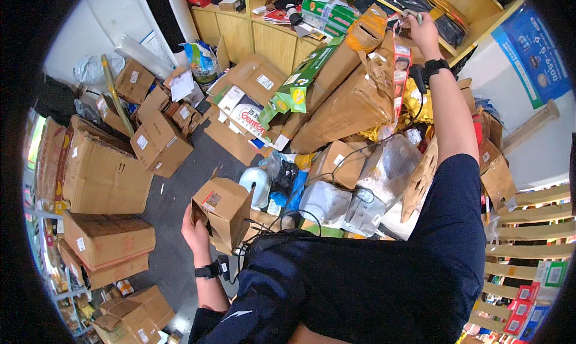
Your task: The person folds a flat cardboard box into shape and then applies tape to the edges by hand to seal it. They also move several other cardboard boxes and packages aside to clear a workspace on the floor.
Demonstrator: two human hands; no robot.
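Note:
My left hand (195,231) grips a small open cardboard box (223,207) by its left side, and the box's flaps stand loose. At the upper right, my right arm stretches out to the shelf. There my right hand (423,34) is closed around a small pale grey-green object (413,14), too small to make out. Just below that hand stands a tall brown carton (345,110), with a red printed strip of packaging (401,74) beside it. Black straps with small devices circle both wrists, and thin black cables run in front of my body.
Wooden shelving (276,41) with packages runs along the back. Stacked cardboard boxes (108,170) line the left. In front of me lie a green carton (306,74), plastic-wrapped parcels (324,203) and a white roll (255,185). Wooden slats (534,233) stand at the right. Dark floor (174,218) shows between the piles.

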